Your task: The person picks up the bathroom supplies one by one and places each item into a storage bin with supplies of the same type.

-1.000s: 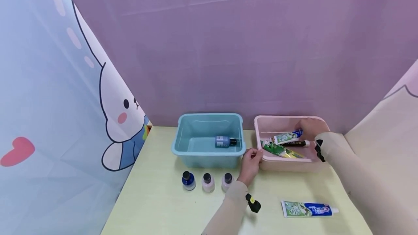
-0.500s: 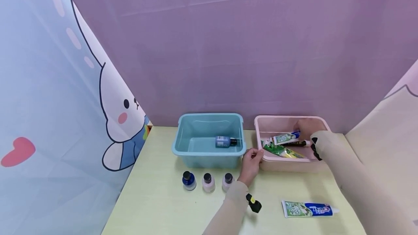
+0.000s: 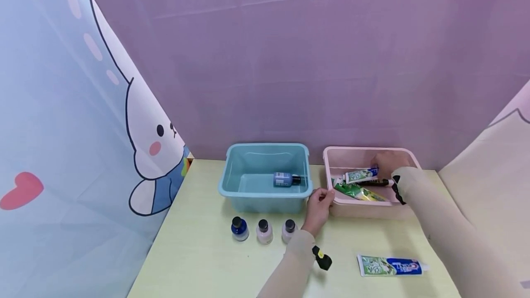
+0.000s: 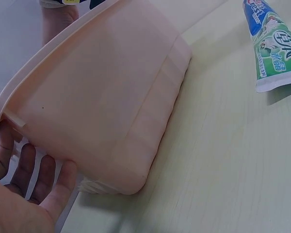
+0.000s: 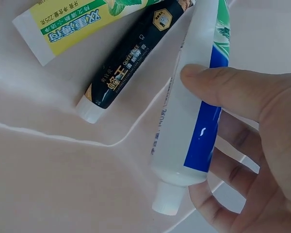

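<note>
My left hand (image 3: 316,213) grips the near left corner of a pink plastic bin (image 3: 356,209), its thumb at the rim and its fingers against the outside wall in the left wrist view. Inside that bin, my right hand (image 3: 389,163) holds a white, blue and green toothpaste tube (image 5: 184,121) between thumb and fingers. The white cap end points toward the bottom of the right wrist view. Beside the held tube, on the bin floor, lie a black toothpaste tube (image 5: 131,58) and a green and yellow toothpaste tube (image 5: 82,26).
A blue bin (image 3: 265,202) stands to the left, with a blue bottle (image 3: 283,179) lying in it. In front are a dark blue bottle (image 3: 239,230) and two pale pink bottles (image 3: 264,232). Another toothpaste tube (image 3: 389,265) lies at the front right.
My right hand has shifted slightly left inside the pink bin, and the toothpaste tube in it has moved slightly left too. The left hand stays at the bin's corner.
</note>
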The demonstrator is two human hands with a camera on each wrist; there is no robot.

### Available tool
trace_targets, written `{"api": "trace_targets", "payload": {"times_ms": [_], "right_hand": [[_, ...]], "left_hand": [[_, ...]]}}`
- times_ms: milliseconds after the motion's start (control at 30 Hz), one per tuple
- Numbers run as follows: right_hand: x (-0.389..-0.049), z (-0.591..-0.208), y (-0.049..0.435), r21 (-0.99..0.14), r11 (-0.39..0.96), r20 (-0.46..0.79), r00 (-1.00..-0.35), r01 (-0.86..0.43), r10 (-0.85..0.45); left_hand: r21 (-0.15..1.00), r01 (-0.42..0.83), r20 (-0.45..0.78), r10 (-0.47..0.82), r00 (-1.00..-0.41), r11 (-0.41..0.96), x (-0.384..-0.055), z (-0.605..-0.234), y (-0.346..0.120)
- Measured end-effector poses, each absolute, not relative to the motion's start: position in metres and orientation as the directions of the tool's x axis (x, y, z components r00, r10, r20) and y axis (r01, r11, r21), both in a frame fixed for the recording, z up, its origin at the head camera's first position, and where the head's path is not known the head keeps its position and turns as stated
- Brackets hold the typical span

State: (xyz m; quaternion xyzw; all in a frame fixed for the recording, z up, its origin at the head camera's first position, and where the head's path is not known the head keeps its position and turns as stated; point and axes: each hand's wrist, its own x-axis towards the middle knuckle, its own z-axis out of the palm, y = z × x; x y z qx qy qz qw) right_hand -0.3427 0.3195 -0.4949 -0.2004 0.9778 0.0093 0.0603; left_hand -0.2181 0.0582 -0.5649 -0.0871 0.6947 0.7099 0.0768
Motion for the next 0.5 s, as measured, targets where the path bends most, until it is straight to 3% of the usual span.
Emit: {"api": "trace_targets", "payload": {"times_ms": [500], "right_hand": [[-0.3381, -0.4856, 0.3234, -0.084, 0.939, -0.066, -0.938, -0.334, -0.34]], "left_hand": [[0.973, -0.225, -0.225, -0.001, -0.974, -0.042, -0.2169, -0.564, 0.0596]]}}
